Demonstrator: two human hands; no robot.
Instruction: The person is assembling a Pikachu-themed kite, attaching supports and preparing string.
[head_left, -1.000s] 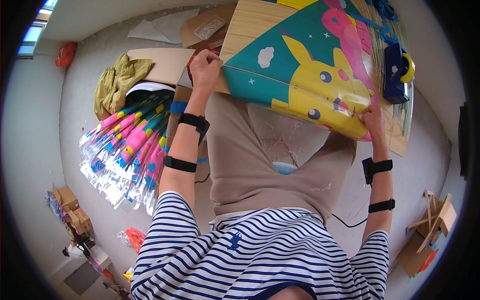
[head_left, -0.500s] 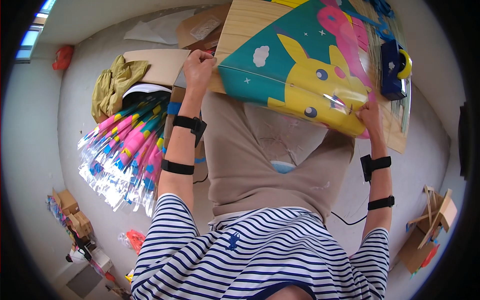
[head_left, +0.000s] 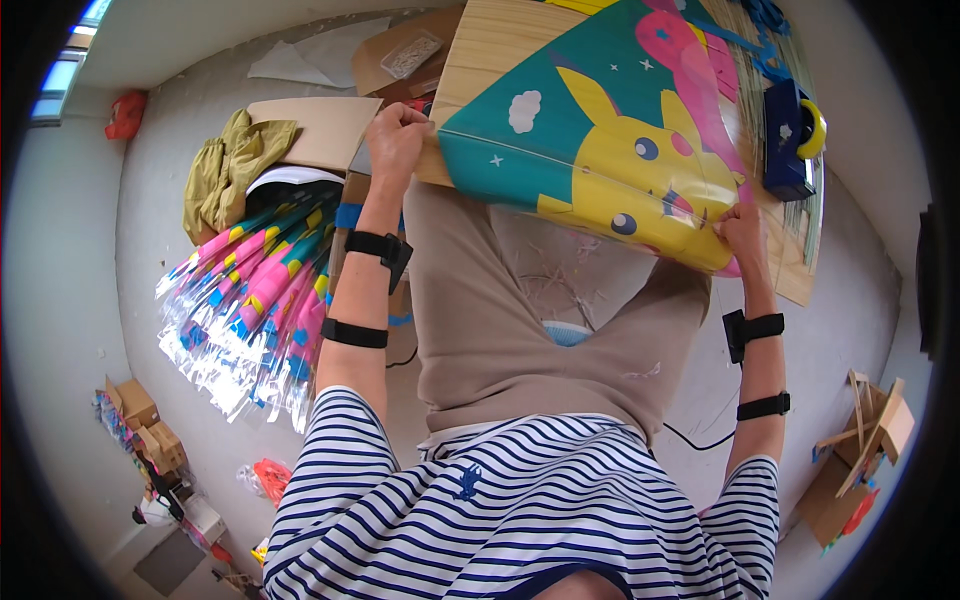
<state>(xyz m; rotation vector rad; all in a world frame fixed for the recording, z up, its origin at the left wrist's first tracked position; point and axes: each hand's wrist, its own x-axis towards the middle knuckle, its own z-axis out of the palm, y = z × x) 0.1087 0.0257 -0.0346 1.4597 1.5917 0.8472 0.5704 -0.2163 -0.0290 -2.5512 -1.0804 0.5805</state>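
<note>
A glossy plastic sheet (head_left: 545,165), green with a large yellow cartoon animal, white clouds and a pink part, lies over the table's near edge and curls down above my lap. My right hand (head_left: 742,235) pinches the sheet's near right edge, fingers closed on it. Just off the sheet's left corner, my left hand (head_left: 396,140) is closed with thumb and fingertips together. Anything in that pinch is too small to make out. Black straps circle both forearms.
A wooden table (head_left: 480,50) bears a blue tape dispenser (head_left: 787,140) with yellow tape and a bundle of thin sticks (head_left: 808,225) at right. Left stand a pile of printed plastic pieces (head_left: 255,290), an olive cloth (head_left: 220,180) and a cardboard flap (head_left: 320,130).
</note>
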